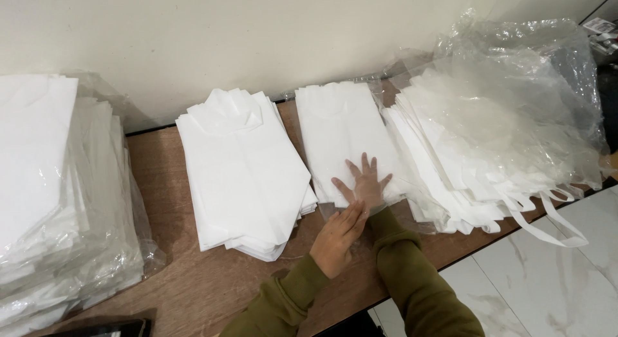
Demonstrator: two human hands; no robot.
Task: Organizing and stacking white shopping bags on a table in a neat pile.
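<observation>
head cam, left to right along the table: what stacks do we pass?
Plastic-wrapped white stack → loose white folded stack → flat white piece under clear film, right hand pressing it, left hand at its near edge → white pile under crumpled clear plastic.

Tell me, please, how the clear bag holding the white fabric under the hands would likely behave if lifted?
The clear bag would probably sag: it looks like thin film over flat folded fabric. Likely slippery, since the film is glossy where the right hand presses it and the left hand touches its edge. Probably light for its size.
</observation>
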